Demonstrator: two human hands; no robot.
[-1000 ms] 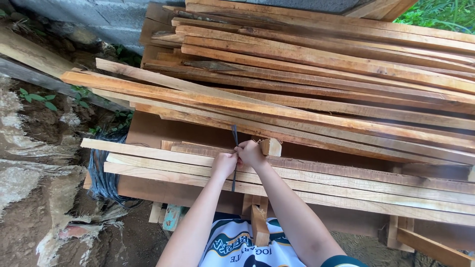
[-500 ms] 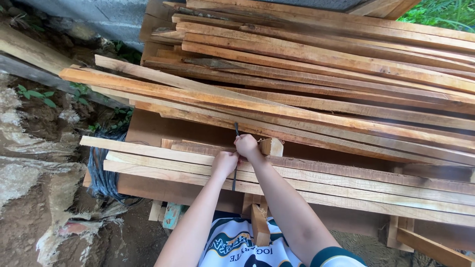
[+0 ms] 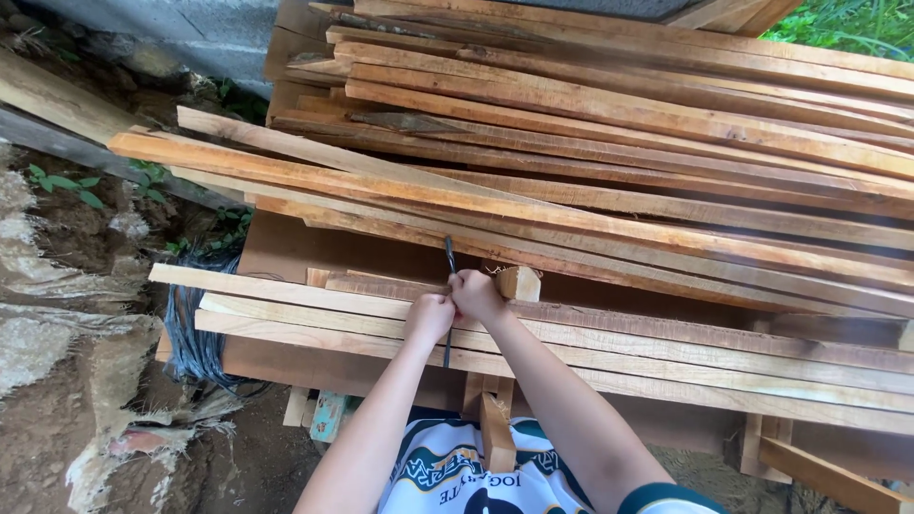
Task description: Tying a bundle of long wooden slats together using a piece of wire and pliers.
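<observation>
Seen from above, a person leans over a stack of long wooden planks (image 3: 609, 333). Left of the planks lies bare earth with a bundle of dark cable (image 3: 190, 328) just beside the plank ends. On the near planks, the left hand (image 3: 429, 319) is a closed fist, fingers curled tight around the lower part of a thin dark metal rod (image 3: 448, 286). The rod stands nearly upright across the front edge of the planks. Touching the left hand, just to its right, the right hand (image 3: 478, 295) grips the same rod higher up, fingers wrapped shut. A short wooden block (image 3: 519, 283) stands on the planks just right of the hands.
</observation>
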